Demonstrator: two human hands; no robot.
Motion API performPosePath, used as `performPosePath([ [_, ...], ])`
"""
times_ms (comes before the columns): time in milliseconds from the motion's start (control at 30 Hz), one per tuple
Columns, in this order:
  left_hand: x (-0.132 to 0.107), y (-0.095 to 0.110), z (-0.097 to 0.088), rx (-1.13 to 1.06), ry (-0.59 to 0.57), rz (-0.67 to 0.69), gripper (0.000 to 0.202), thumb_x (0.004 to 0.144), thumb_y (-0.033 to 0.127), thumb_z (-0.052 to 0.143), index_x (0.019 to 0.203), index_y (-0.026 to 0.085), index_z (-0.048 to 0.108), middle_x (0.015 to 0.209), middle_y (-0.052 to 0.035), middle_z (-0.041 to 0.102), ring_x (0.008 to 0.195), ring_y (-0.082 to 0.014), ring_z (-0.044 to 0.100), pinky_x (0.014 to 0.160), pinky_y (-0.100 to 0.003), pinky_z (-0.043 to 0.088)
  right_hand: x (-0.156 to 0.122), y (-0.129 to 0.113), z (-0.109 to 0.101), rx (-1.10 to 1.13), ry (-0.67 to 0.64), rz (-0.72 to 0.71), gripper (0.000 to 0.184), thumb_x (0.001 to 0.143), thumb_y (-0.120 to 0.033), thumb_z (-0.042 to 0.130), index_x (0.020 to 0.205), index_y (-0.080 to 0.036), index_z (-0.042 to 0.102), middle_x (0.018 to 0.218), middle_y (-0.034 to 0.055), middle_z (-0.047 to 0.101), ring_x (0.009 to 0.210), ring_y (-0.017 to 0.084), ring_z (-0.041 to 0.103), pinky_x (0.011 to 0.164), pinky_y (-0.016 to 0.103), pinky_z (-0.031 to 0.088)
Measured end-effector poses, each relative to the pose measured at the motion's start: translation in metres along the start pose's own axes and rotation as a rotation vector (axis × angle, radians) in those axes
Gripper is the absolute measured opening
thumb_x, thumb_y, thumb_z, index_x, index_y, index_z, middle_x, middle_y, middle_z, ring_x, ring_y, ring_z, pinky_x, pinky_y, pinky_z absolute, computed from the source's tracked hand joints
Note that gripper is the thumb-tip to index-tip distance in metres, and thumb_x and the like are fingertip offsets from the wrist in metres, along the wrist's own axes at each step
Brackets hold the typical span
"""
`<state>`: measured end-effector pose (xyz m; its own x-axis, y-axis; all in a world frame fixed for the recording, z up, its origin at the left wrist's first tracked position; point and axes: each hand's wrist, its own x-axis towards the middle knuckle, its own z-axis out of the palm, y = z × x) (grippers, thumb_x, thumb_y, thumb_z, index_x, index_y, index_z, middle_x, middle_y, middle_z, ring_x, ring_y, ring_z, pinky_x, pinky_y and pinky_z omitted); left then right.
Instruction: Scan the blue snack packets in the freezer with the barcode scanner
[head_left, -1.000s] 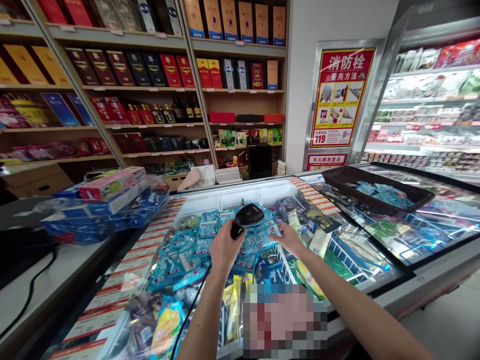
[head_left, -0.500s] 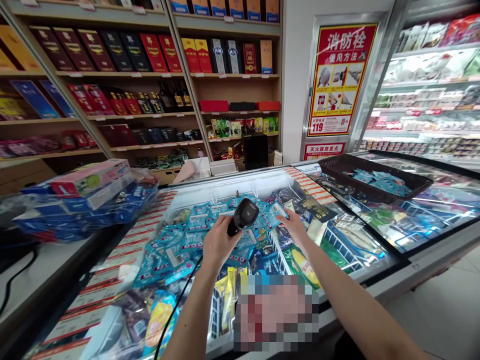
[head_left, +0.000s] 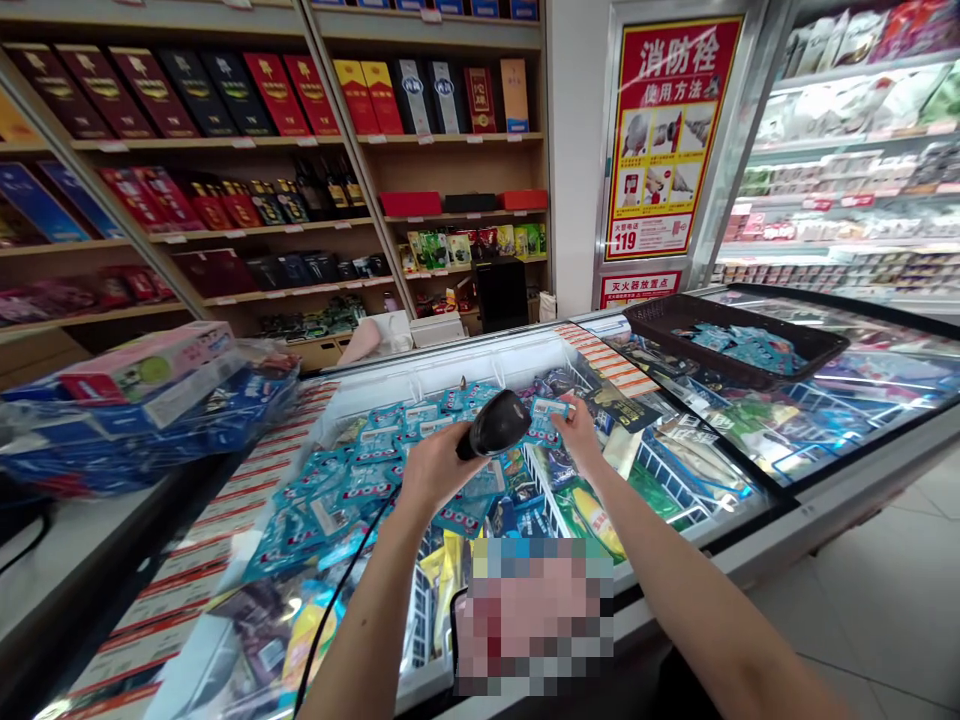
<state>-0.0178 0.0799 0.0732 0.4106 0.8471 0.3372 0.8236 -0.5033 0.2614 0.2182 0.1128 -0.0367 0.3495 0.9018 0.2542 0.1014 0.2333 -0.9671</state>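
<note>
My left hand (head_left: 436, 468) is wrapped round the handle of a black barcode scanner (head_left: 496, 424), and its cable runs down along my forearm. The scanner's head points right. My right hand (head_left: 581, 432) pinches the edge of a small blue ice cream packet (head_left: 547, 412), whose white label patch faces me. It is held up just right of the scanner head, a small gap apart. Under both hands lies a heap of similar blue packets (head_left: 322, 505) in the open chest freezer (head_left: 495, 352).
At the right, a dark brown tray (head_left: 652, 335) holding more blue packets rests on the freezer top. Plastic-wrapped boxes (head_left: 150, 410) are stacked at the left. A pixelated patch covers an object at the front edge. Wire baskets (head_left: 551, 505) divide the freezer. Shelves (head_left: 457, 140) stand behind.
The packet in my right hand has turned more upright, its label toward me. My left hand has tilted the scanner, so its head now points more to the right. The view has shifted slightly.
</note>
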Motion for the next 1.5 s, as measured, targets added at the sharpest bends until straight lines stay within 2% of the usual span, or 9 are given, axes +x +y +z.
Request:
performPosePath([
  [167, -0.001, -0.007, 0.008, -0.071, -0.039, -0.019, 0.027, 0.072, 0.041, 0.052, 0.090, 0.024, 0.060, 0.080, -0.0019, 0.066, 0.072, -0.0195, 0.059, 0.055, -0.024, 0.034, 0.001, 0.005, 0.003, 0.035, -0.021, -0.049, 0.077, 0.065, -0.033, 0.062, 0.131, -0.020, 0.025, 0.093, 0.0042, 0.061, 0.074, 0.017, 0.058, 0.067, 0.030, 0.047],
  [233, -0.005, -0.013, 0.009, -0.021, -0.048, -0.026, 0.025, 0.072, 0.042, 0.051, 0.087, 0.024, 0.060, 0.078, -0.0016, 0.066, 0.069, -0.0191, 0.059, 0.053, -0.024, 0.031, 0.001, 0.005, 0.003, -0.016, 0.007, -0.087, 0.068, 0.068, -0.032, 0.059, 0.128, -0.020, 0.030, 0.093, 0.0044, 0.061, 0.076, 0.017, 0.059, 0.069, 0.031, 0.047],
  [333, -0.009, -0.020, 0.008, 0.009, -0.060, -0.014, 0.024, 0.072, 0.041, 0.051, 0.088, 0.025, 0.060, 0.077, -0.0013, 0.066, 0.068, -0.0189, 0.059, 0.052, -0.023, 0.030, 0.002, 0.006, 0.003, -0.036, 0.001, -0.113, 0.044, 0.070, -0.034, 0.055, 0.111, -0.019, 0.046, 0.095, 0.0056, 0.063, 0.080, 0.017, 0.060, 0.072, 0.031, 0.047],
  [400, -0.011, -0.023, 0.007, 0.005, -0.064, -0.008, 0.025, 0.072, 0.041, 0.051, 0.090, 0.027, 0.061, 0.078, -0.0008, 0.066, 0.068, -0.0189, 0.059, 0.052, -0.023, 0.029, 0.003, 0.007, 0.003, -0.021, -0.023, -0.109, 0.037, 0.070, -0.035, 0.055, 0.103, -0.019, 0.051, 0.095, 0.0058, 0.064, 0.081, 0.017, 0.060, 0.072, 0.030, 0.048],
  [700, -0.015, -0.023, 0.006, -0.047, -0.076, -0.024, 0.030, 0.070, 0.043, 0.054, 0.094, 0.029, 0.063, 0.080, 0.0002, 0.067, 0.072, -0.0193, 0.059, 0.053, -0.023, 0.031, 0.002, 0.009, 0.004, 0.176, -0.076, -0.067, 0.044, 0.065, -0.040, 0.062, 0.101, -0.018, 0.051, 0.096, 0.0079, 0.066, 0.088, 0.021, 0.062, 0.077, 0.034, 0.048],
  [833, -0.015, -0.021, 0.006, -0.045, -0.084, -0.033, 0.029, 0.070, 0.044, 0.053, 0.093, 0.028, 0.064, 0.081, -0.0002, 0.067, 0.075, -0.0200, 0.060, 0.055, -0.023, 0.032, 0.001, 0.007, 0.004, 0.170, -0.081, -0.054, 0.046, 0.065, -0.041, 0.062, 0.104, -0.018, 0.051, 0.097, 0.0074, 0.066, 0.089, 0.022, 0.062, 0.078, 0.035, 0.049],
  [1000, -0.015, -0.021, 0.005, -0.056, -0.097, -0.048, 0.035, 0.071, 0.044, 0.052, 0.101, 0.028, 0.061, 0.085, -0.0007, 0.067, 0.079, -0.0206, 0.060, 0.056, -0.023, 0.033, 0.000, 0.006, 0.003, 0.187, -0.094, -0.064, 0.043, 0.066, -0.040, 0.064, 0.103, -0.020, 0.053, 0.098, 0.0061, 0.067, 0.092, 0.022, 0.062, 0.081, 0.035, 0.048],
  [1300, -0.015, -0.020, 0.005, -0.022, -0.087, -0.054, 0.029, 0.070, 0.044, 0.053, 0.092, 0.027, 0.063, 0.080, 0.0003, 0.067, 0.075, -0.0199, 0.060, 0.055, -0.024, 0.032, 0.000, 0.009, 0.004, 0.195, -0.104, -0.072, 0.043, 0.066, -0.040, 0.066, 0.102, -0.020, 0.053, 0.097, 0.0059, 0.068, 0.093, 0.022, 0.063, 0.084, 0.038, 0.048],
  [1500, -0.015, -0.018, 0.004, -0.012, -0.086, -0.058, 0.029, 0.070, 0.041, 0.054, 0.094, 0.027, 0.063, 0.082, 0.0004, 0.068, 0.076, -0.0197, 0.061, 0.055, -0.023, 0.032, -0.002, 0.007, 0.004, 0.137, -0.104, -0.057, 0.046, 0.067, -0.041, 0.065, 0.106, -0.021, 0.053, 0.101, 0.0061, 0.067, 0.092, 0.022, 0.063, 0.083, 0.038, 0.048],
])
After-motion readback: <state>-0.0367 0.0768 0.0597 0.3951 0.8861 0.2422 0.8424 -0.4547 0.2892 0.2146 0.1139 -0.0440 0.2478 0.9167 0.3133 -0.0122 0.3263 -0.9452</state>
